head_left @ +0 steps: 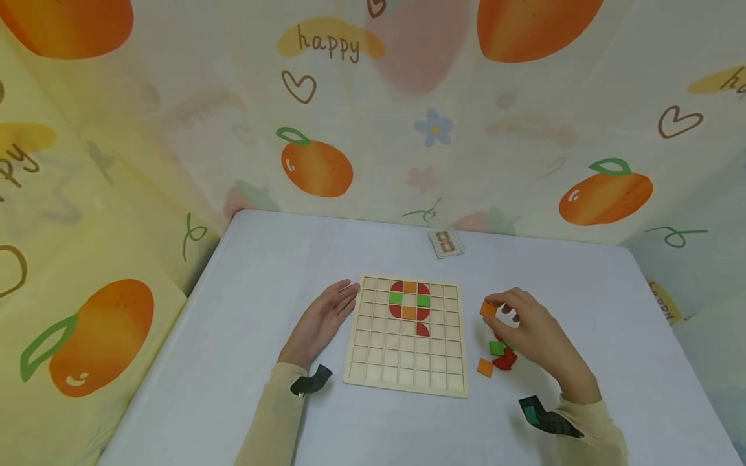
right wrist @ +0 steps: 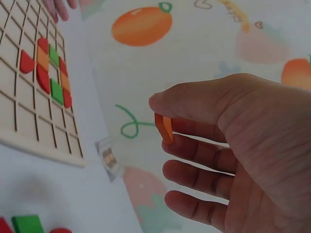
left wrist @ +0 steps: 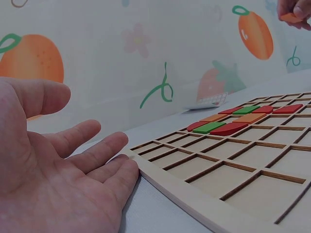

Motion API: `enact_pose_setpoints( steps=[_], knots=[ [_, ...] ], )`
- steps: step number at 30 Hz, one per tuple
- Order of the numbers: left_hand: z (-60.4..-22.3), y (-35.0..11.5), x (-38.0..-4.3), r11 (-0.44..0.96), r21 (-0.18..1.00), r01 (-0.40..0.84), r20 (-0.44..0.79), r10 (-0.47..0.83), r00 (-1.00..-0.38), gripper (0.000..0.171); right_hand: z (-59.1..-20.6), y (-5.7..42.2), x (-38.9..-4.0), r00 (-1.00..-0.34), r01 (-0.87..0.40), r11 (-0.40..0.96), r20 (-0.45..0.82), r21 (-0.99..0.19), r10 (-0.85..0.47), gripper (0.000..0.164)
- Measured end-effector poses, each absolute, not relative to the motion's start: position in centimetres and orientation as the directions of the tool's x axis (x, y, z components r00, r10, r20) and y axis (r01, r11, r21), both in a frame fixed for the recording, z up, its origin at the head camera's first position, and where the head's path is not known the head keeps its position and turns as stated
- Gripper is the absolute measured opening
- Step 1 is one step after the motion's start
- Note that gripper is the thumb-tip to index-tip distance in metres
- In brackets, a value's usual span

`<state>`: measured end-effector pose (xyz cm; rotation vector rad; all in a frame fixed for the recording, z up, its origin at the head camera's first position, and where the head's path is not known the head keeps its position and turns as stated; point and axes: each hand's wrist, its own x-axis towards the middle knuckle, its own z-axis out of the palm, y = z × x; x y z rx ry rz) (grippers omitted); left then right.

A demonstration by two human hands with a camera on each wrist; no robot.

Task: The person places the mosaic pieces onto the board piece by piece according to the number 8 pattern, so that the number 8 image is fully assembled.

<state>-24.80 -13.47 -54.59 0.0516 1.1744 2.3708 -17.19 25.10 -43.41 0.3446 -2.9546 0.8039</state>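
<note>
The right hand (head_left: 533,330), raised over the white table (head_left: 291,249), pinches an orange square tile (head_left: 488,309) between thumb and fingertips, off the right edge of a pale wooden grid board (head_left: 408,389). The left hand (head_left: 320,323), fingers relaxed and holding nothing, lies just beside the board's left edge. Nearer the far edge sits a ring of red, green and orange tiles (head_left: 410,314); loose coloured tiles (head_left: 497,348) lie beyond the right edge.

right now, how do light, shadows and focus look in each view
Head view: the patterned backdrop looks yellower at left; left wrist view: the left hand looks dim, the board fairly sharp; right wrist view: a soft shadow on the table, the card stack blurred.
</note>
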Motion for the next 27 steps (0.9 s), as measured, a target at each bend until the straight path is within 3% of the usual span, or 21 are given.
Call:
enact_pose_setpoints(
  steps=[27],
  knots=[
    [-54.5, -13.5, -24.7, -0.505, 0.764, -0.402, -0.168, 0.445, -0.879, 0.053, -42.9, 18.2, -21.4, -0.932, -0.345, 0.766, 0.099, -0.543, -0.349, 0.031]
  ],
)
